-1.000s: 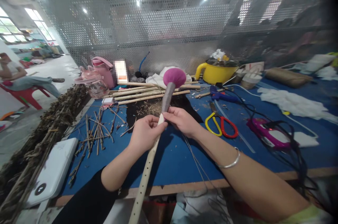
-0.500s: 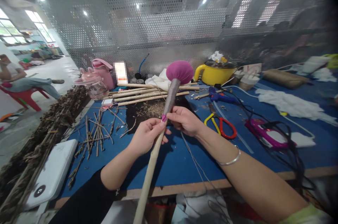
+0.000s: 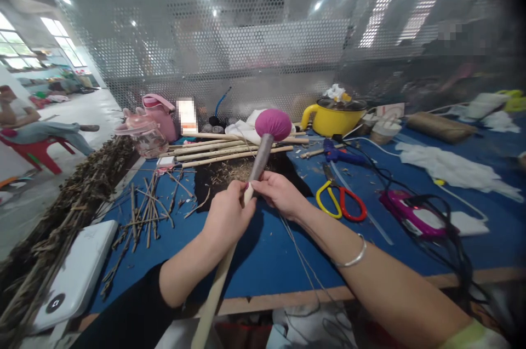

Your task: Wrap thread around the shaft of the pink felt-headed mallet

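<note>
A pale wooden stick (image 3: 210, 302) slants up from the table's front edge, topped by a rounded purple cloth head (image 3: 273, 124). Grey thread (image 3: 261, 156) is wound tightly round the neck below that head. My left hand (image 3: 227, 213) is closed round the stick just under the winding. At the lower end of the winding, my right hand (image 3: 283, 194) is closed with thumb and fingers on the neck; the fingertips behind are partly hidden. Loose grey thread (image 3: 299, 253) trails from beneath my right hand over the table edge.
Scissors (image 3: 342, 204) and a blue glue gun (image 3: 343, 154) lie to the right, near a magenta device (image 3: 415, 212) with black cables. Behind are pale sticks (image 3: 222, 150) and a yellow pot (image 3: 337, 119). Twigs (image 3: 150, 212) and a white power bank (image 3: 76, 278) lie left. A person sits far left.
The purple head has dipped slightly lower. My left hand has rolled over the stick, its back now facing up, and covers the purple cloth end that showed below the winding.
</note>
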Demonstrator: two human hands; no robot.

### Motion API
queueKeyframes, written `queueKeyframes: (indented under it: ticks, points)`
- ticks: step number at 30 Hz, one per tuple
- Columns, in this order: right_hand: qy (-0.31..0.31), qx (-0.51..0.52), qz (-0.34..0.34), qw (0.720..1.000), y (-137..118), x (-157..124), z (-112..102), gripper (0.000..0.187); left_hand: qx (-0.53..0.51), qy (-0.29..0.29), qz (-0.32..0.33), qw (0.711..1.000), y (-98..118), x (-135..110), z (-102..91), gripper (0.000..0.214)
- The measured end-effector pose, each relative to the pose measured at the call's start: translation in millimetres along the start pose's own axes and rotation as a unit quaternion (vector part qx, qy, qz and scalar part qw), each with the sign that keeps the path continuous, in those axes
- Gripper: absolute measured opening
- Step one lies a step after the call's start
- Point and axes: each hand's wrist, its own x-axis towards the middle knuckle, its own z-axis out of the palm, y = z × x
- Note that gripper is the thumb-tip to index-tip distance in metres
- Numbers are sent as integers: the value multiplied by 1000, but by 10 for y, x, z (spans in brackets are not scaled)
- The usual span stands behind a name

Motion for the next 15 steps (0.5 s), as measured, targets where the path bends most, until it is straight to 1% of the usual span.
queueKeyframes:
  ticks: [3,7,9,12,14,15]
  points:
    - [-27,-11,-18,999,-14,-1,-32,28,-143,-26,-31,989,-49,-9,-37,26]
    - [-49,-33,-25,998,-13,-3,-58,26,-298,-55,-96,948,-29,-41,-44,29]
    - [-51,-28,-18,998,-11,-6,-60,26,-340,-66,-116,931,4,-50,-51,29]
    - [-57,4,-3,998,-12,-11,-61,29,-379,-84,-126,913,39,-47,-77,31]
    - [-63,30,9,998,-8,-15,-62,33,-412,-111,-129,895,35,-31,-90,31]
    - [-64,36,14,997,0,-17,-64,32,-432,-133,-140,881,24,-20,-90,30]
